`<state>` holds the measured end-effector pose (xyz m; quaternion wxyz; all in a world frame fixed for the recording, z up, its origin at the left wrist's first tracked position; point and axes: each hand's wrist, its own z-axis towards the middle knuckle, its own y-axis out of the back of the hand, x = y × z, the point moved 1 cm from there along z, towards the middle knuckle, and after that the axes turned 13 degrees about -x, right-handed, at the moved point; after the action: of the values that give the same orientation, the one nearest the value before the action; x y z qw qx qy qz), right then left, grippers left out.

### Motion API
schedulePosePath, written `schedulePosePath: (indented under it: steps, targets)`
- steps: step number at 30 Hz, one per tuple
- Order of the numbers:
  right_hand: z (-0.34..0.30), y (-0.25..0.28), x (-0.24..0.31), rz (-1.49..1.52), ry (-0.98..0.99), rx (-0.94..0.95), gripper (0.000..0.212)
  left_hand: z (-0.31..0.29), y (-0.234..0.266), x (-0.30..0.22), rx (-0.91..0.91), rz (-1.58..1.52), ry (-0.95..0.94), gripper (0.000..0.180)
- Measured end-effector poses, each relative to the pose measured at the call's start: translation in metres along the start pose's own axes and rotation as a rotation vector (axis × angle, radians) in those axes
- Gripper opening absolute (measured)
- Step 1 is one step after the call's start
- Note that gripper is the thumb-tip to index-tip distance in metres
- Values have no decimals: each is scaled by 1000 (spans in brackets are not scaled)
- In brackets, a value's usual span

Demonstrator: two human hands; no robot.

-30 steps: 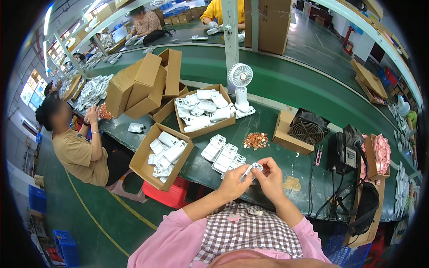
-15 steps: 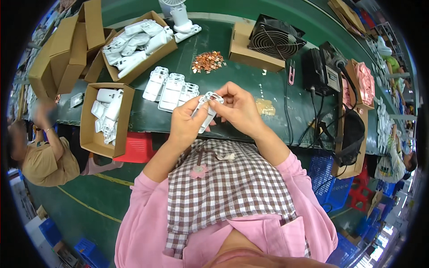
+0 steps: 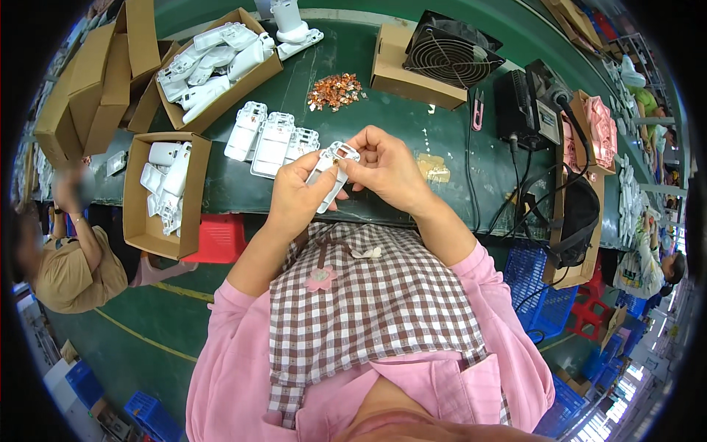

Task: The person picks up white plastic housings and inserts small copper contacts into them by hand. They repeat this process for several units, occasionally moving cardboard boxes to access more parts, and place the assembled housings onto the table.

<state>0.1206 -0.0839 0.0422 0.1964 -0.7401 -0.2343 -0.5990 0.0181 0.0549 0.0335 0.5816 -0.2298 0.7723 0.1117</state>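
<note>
My left hand (image 3: 296,193) grips a long white plastic casing (image 3: 334,187) by its side, the thumb lying across it. At the casing's upper end, my right hand (image 3: 386,174) has thumb and forefinger closed on the rim of an opening, where a small copper-coloured bit shows. Whether the right fingers also pinch a small part is hidden. Just beyond my left hand, several similar white casings (image 3: 272,146) lie side by side on the green table (image 3: 383,132). Farther back is a heap of small copper-coloured metal pieces (image 3: 336,91).
Cardboard boxes of white housings stand at the left, one farther back (image 3: 274,68) and one nearer (image 3: 193,214). A black fan (image 3: 451,60) rests on a carton. Pink-handled snips (image 3: 478,112), a black power unit (image 3: 524,110) and cables lie right. A co-worker (image 3: 77,265) sits left.
The view has shifted slightly, so the table things sit a little farther left and up. Both hands keep hold of the casing; the right fingers have moved slightly at its upper end.
</note>
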Motion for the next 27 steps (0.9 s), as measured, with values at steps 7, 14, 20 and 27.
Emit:
schedulePosePath:
  steps: [7,14,20,27]
  targets:
    - [1,-1,2,-57,8,14,21,-1,1,-3,-15,10,10,25]
    - [0,-2,1,-90,-13,13,21,0,2,1,-25,13,3,24]
    - [-3,-8,-2,-114,31,0,20,-4,2,0,-51,2,32,24]
    - [7,-11,-8,-29,-56,70,19,-31,14,7,-168,113,-58,24]
